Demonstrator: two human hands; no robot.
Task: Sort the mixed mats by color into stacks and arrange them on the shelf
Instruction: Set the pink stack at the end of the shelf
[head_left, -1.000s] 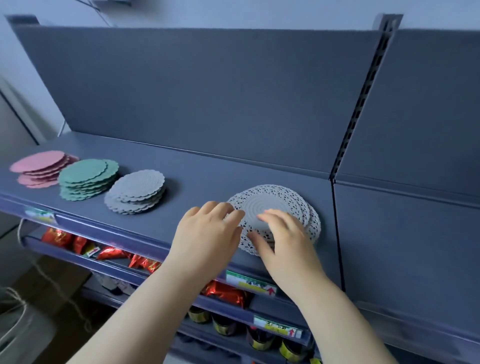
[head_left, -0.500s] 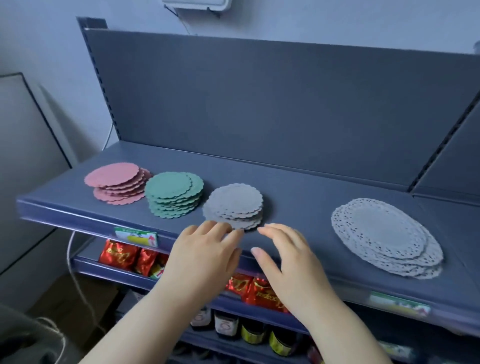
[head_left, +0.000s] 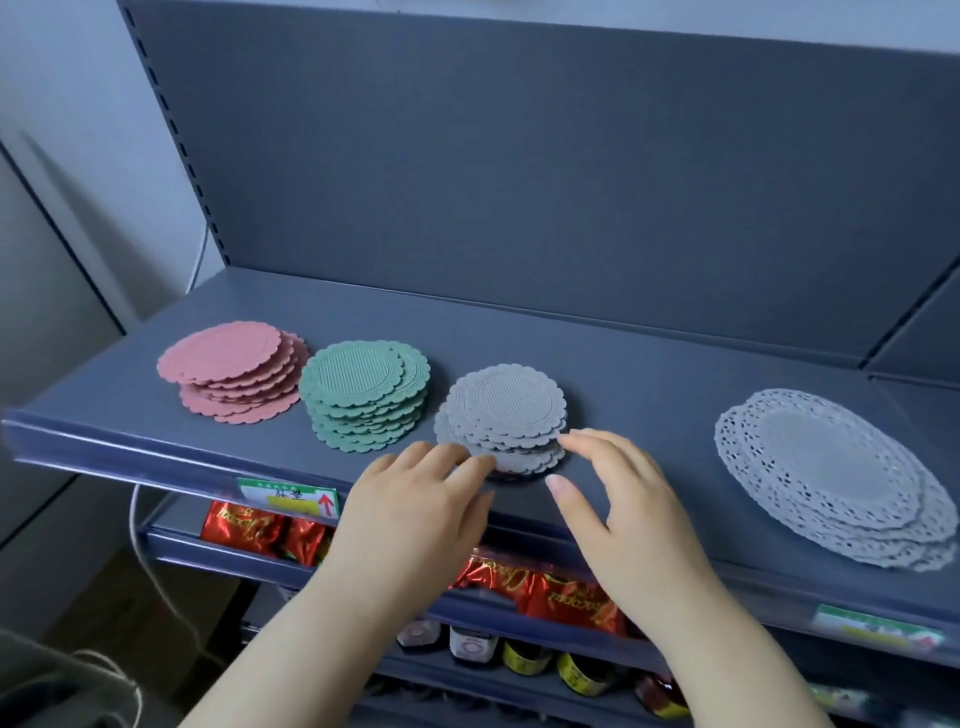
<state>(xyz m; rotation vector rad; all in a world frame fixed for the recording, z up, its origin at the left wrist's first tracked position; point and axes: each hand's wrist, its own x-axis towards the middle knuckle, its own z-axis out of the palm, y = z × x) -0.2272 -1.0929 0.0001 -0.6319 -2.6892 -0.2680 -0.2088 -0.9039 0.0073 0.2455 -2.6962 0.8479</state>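
Observation:
On the dark grey shelf (head_left: 639, 374) lie separate stacks of round scalloped mats: a pink stack (head_left: 234, 369) at the left, a green stack (head_left: 363, 392) beside it, a grey stack (head_left: 506, 415) in the middle, and a stack of larger white lace mats (head_left: 831, 467) at the right. My left hand (head_left: 415, 514) and right hand (head_left: 623, 504) hover at the front edge of the grey stack, one on each side. Their fingers are relaxed, the fingertips at or just touching the stack's lower mats. Neither hand holds anything.
The shelf's front lip carries a green and yellow price label (head_left: 288, 496). Red foil packets (head_left: 550, 587) fill the shelf below, and small jars (head_left: 519, 654) stand on the one under that. A white cord (head_left: 140, 540) hangs at the left.
Both hands left the white lace stack and moved left to the grey stack. The view swung left and closer, so all the stacks shifted right in the frame.

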